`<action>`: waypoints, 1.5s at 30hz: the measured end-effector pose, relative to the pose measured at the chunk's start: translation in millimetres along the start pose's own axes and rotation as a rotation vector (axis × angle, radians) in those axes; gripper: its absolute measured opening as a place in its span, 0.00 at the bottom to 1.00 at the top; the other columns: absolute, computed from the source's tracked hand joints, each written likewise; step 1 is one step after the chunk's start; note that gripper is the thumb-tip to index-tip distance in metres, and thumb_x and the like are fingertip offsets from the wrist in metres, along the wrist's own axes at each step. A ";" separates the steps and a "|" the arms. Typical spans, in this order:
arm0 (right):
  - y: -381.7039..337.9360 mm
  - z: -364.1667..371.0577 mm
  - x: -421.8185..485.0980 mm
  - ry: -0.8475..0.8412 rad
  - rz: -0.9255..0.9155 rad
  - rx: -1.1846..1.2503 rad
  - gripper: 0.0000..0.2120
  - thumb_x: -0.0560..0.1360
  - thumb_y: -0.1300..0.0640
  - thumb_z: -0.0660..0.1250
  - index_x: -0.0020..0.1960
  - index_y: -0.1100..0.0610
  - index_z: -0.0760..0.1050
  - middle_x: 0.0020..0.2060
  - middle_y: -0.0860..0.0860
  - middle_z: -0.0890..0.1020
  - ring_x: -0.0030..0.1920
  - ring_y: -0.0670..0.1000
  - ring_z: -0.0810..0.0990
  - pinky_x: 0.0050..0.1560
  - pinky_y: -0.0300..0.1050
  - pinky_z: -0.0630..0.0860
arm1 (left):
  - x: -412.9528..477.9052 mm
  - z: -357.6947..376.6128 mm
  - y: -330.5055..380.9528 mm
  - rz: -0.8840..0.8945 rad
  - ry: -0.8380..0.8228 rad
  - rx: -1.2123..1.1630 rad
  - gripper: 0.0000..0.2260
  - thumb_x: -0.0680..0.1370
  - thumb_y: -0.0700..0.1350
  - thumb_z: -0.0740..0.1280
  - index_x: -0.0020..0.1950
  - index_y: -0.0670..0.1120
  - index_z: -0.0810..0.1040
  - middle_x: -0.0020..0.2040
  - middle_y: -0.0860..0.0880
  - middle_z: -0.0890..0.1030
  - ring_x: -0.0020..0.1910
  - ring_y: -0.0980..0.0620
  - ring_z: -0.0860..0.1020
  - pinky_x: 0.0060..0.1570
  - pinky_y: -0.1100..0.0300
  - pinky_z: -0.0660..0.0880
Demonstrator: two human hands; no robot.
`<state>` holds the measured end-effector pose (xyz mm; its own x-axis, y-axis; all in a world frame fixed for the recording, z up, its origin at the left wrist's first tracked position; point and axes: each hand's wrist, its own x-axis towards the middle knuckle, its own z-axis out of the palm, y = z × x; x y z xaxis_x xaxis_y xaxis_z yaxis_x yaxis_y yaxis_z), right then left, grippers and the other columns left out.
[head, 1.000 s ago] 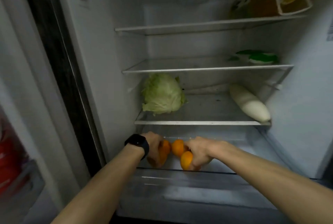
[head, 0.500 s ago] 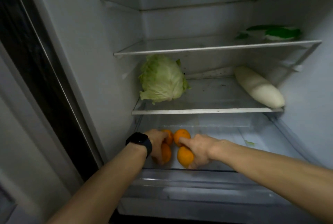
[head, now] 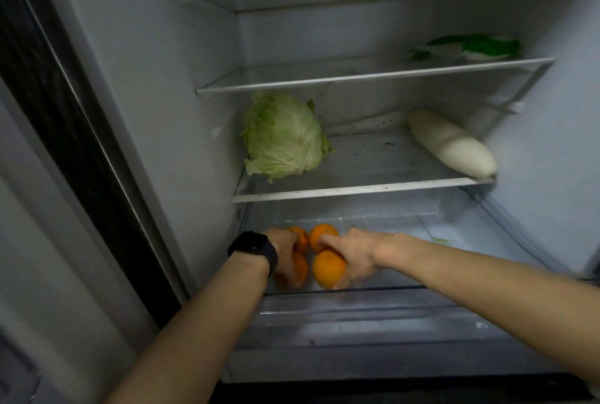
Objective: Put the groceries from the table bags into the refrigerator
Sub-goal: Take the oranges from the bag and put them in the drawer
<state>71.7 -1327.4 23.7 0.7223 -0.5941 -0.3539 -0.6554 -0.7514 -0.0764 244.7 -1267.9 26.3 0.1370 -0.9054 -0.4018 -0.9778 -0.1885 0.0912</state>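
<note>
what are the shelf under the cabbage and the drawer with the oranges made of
The shelf looks like clear glass with a matte white trim, likely plastic: the space below shows through the pane. The drawer holding the oranges seems clear glossy plastic: see-through walls with pale reflections.

The left hand (head: 285, 252), wearing a black wristwatch (head: 255, 249), is gripping the left pair of round oranges (head: 301, 269) inside the clear plastic drawer (head: 389, 221) at six o'clock. The right hand (head: 352, 257) is gripping the right pair of round oranges (head: 328, 269). A pale green cabbage (head: 282, 139) is lying at twelve o'clock from them, and a long white radish (head: 451, 144) at two o'clock.
</note>
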 end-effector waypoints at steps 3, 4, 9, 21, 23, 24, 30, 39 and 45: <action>0.5 -16.2 -10.9 0.039 0.028 -0.008 0.33 0.72 0.40 0.73 0.73 0.44 0.66 0.62 0.53 0.77 0.62 0.58 0.75 0.56 0.47 0.73 | -11.6 -9.1 8.3 0.006 0.007 0.036 0.25 0.70 0.55 0.76 0.65 0.53 0.74 0.63 0.49 0.78 0.59 0.46 0.78 0.58 0.52 0.77; 2.3 -21.8 -16.9 0.062 0.043 0.007 0.29 0.73 0.39 0.72 0.70 0.45 0.70 0.62 0.53 0.78 0.62 0.57 0.75 0.57 0.47 0.73 | -16.1 -13.2 11.1 0.007 0.033 0.071 0.22 0.71 0.56 0.75 0.62 0.53 0.76 0.61 0.49 0.79 0.56 0.46 0.79 0.56 0.52 0.78; 13.0 -35.5 -67.8 0.287 0.142 0.037 0.20 0.75 0.35 0.64 0.63 0.42 0.76 0.63 0.53 0.78 0.62 0.56 0.76 0.60 0.53 0.75 | -57.1 -35.2 30.7 -0.026 0.338 0.199 0.21 0.74 0.60 0.66 0.65 0.55 0.76 0.62 0.47 0.78 0.58 0.45 0.78 0.52 0.53 0.77; -61.2 92.1 -223.0 1.088 -0.173 0.193 0.17 0.77 0.45 0.60 0.61 0.48 0.80 0.60 0.46 0.81 0.64 0.54 0.75 0.63 0.53 0.74 | -268.5 90.0 59.3 -0.054 1.045 0.186 0.16 0.75 0.54 0.64 0.61 0.54 0.79 0.57 0.50 0.80 0.55 0.43 0.78 0.50 0.51 0.73; -92.5 118.1 -240.7 1.022 -0.226 0.221 0.18 0.78 0.44 0.60 0.63 0.47 0.79 0.62 0.45 0.80 0.66 0.52 0.73 0.65 0.53 0.73 | -309.7 135.3 57.5 -0.146 1.056 0.181 0.15 0.75 0.53 0.66 0.60 0.53 0.79 0.57 0.50 0.80 0.55 0.44 0.78 0.52 0.50 0.72; -109.9 130.4 -247.5 0.988 -0.262 0.238 0.17 0.79 0.44 0.60 0.64 0.46 0.78 0.63 0.44 0.79 0.67 0.51 0.72 0.65 0.52 0.72 | -330.8 159.3 54.3 -0.197 1.046 0.166 0.14 0.75 0.53 0.67 0.60 0.54 0.80 0.57 0.50 0.80 0.56 0.44 0.77 0.53 0.50 0.72; -242.5 194.0 -278.5 0.764 -0.519 0.283 0.17 0.77 0.44 0.62 0.63 0.46 0.79 0.61 0.43 0.80 0.65 0.51 0.73 0.63 0.51 0.73 | -479.0 289.1 15.5 -0.611 0.835 0.002 0.17 0.76 0.57 0.62 0.64 0.57 0.77 0.62 0.52 0.79 0.62 0.48 0.75 0.62 0.49 0.69; -481.6 254.1 -360.8 0.530 -0.979 0.181 0.18 0.81 0.43 0.59 0.68 0.44 0.75 0.65 0.42 0.78 0.69 0.50 0.68 0.67 0.48 0.68 | -739.0 427.0 -21.3 -1.201 0.809 -0.127 0.18 0.77 0.55 0.64 0.65 0.56 0.77 0.62 0.50 0.79 0.62 0.47 0.75 0.59 0.50 0.71; -614.5 298.8 -432.9 0.463 -1.141 0.166 0.18 0.80 0.44 0.59 0.67 0.44 0.76 0.64 0.42 0.79 0.69 0.52 0.70 0.65 0.49 0.71 | -890.7 503.1 -34.1 -1.414 0.777 -0.135 0.16 0.78 0.56 0.64 0.65 0.57 0.77 0.63 0.52 0.78 0.62 0.49 0.74 0.59 0.51 0.72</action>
<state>95.9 -522.7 -54.7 0.8852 0.3043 0.3519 0.4029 -0.8796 -0.2529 76.3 -263.6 -77.3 0.9521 0.0557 0.3006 0.0071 -0.9871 0.1602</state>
